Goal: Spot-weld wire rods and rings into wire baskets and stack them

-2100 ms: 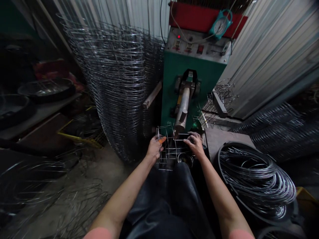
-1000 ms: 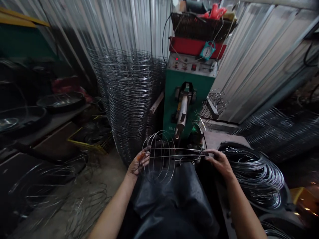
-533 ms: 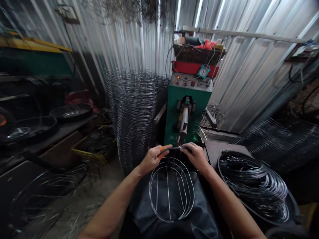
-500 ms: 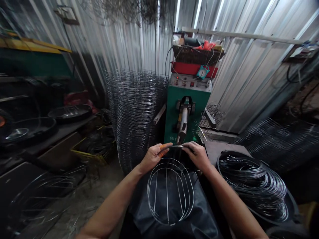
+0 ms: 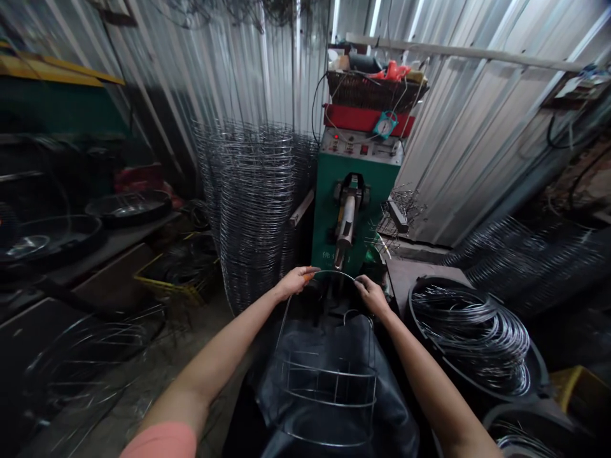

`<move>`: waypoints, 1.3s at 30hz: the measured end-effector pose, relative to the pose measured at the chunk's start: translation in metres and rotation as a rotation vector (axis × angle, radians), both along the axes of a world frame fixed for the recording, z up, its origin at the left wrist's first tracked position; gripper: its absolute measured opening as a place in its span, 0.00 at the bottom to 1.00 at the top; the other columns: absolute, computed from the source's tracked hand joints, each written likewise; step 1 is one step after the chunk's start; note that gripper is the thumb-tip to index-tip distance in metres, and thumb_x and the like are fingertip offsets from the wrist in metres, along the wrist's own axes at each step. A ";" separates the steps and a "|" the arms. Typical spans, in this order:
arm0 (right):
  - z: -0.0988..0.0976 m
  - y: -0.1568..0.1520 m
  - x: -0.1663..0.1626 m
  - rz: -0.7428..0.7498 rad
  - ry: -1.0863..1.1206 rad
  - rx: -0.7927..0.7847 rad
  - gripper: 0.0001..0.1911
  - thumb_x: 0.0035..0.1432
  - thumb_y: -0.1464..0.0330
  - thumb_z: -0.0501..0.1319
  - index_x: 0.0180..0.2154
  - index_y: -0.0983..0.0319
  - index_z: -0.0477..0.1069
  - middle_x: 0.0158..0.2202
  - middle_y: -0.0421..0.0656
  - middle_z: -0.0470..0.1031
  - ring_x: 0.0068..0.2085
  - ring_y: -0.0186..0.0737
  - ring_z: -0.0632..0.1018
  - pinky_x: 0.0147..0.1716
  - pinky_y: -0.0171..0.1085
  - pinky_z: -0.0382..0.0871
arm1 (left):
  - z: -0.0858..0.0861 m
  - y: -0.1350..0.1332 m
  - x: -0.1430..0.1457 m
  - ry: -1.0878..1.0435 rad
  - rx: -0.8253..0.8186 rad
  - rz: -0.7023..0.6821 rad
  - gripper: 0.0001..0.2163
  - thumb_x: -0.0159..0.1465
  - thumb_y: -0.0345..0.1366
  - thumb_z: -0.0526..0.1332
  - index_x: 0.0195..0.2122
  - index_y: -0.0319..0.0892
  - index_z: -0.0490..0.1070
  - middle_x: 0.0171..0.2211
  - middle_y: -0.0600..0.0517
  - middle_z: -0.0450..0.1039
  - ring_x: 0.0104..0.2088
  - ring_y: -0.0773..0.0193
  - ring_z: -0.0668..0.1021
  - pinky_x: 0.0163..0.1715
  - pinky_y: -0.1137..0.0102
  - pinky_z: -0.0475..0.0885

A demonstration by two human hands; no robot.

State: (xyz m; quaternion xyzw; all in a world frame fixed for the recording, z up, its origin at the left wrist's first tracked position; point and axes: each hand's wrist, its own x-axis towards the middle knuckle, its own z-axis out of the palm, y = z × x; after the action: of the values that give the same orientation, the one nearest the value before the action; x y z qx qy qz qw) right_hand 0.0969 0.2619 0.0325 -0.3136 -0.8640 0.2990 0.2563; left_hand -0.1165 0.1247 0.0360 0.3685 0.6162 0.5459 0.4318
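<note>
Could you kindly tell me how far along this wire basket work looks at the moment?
Done: a tall stack of wire frames stands beside the green spot welder. In hand: the left hand and right hand hold one wire basket frame by its top hoop. Remaining: the wire coils in the black tub.
</note>
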 end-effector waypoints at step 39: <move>0.011 0.030 -0.039 0.118 -0.515 0.251 0.15 0.63 0.66 0.47 0.48 0.60 0.66 0.36 0.46 0.76 0.37 0.42 0.76 0.34 0.37 0.64 | 0.000 0.057 -0.013 0.679 0.083 -0.204 0.14 0.52 0.32 0.60 0.41 0.43 0.75 0.25 0.54 0.74 0.29 0.64 0.73 0.32 0.72 0.64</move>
State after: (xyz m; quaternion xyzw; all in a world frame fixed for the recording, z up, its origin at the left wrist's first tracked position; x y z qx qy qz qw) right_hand 0.0579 0.2921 0.0437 -0.2942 -0.9476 0.1148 0.0472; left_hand -0.1293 0.1814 0.0361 0.6058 0.6619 0.3708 0.2397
